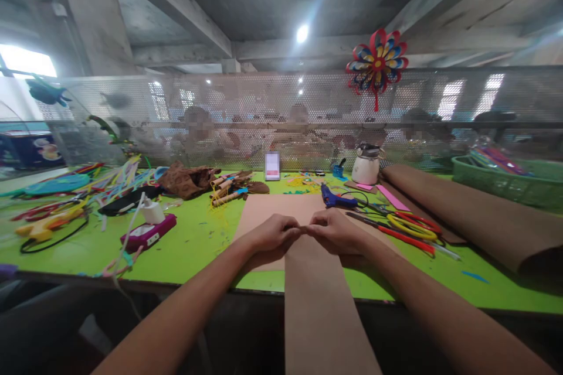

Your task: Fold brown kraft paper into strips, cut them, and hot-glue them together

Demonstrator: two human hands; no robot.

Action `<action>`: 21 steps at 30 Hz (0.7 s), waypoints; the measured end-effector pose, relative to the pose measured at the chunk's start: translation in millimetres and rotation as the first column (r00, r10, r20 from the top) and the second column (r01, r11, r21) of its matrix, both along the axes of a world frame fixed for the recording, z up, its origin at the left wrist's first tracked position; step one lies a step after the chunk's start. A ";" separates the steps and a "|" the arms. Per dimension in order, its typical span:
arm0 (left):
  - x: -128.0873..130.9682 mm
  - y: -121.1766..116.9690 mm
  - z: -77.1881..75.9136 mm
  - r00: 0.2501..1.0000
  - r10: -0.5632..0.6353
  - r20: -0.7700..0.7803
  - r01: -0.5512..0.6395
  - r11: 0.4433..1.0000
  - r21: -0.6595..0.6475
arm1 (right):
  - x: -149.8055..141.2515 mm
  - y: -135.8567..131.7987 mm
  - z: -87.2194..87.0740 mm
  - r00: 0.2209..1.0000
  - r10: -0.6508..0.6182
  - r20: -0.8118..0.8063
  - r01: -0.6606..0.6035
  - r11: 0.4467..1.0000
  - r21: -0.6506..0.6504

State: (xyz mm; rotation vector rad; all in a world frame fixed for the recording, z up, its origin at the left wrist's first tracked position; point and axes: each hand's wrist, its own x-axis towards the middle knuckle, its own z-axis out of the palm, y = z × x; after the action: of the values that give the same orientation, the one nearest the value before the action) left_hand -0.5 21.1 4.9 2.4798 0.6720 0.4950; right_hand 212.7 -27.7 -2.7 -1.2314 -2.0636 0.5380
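Frame centre: left hand [278, 231] and right hand [333, 229], fingers pinching far end of long brown paper strip [323, 310]; best keep fingertips level, pressure even.

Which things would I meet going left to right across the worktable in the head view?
Yellow glue gun → purple power strip → left hand → right hand → yellow looped handles → green basket.

Brown paper strip [324, 310] – long (far end pinched).
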 end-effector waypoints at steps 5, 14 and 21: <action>0.3 2.5 2.6 0.999 -0.024 0.048 0.033 0.981 -0.191 | 13.6 7.2 1.7 0.978 -0.012 -0.209 -0.017 0.991 -0.135; -2.5 5.7 -0.8 0.985 0.046 0.169 0.038 0.886 -0.462 | 20.3 10.3 -0.7 0.922 0.021 -0.387 -0.122 0.963 -0.240; -5.0 0.0 -1.3 0.964 0.097 0.248 0.074 0.797 -0.600 | 28.3 14.1 -3.4 0.883 0.041 -0.467 -0.181 0.949 -0.260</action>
State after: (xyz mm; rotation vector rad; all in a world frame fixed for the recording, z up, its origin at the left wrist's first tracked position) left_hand -5.5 21.0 3.5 1.7624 0.6147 0.5100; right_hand 241.0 -13.7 -6.2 -1.0208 -1.6924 1.1160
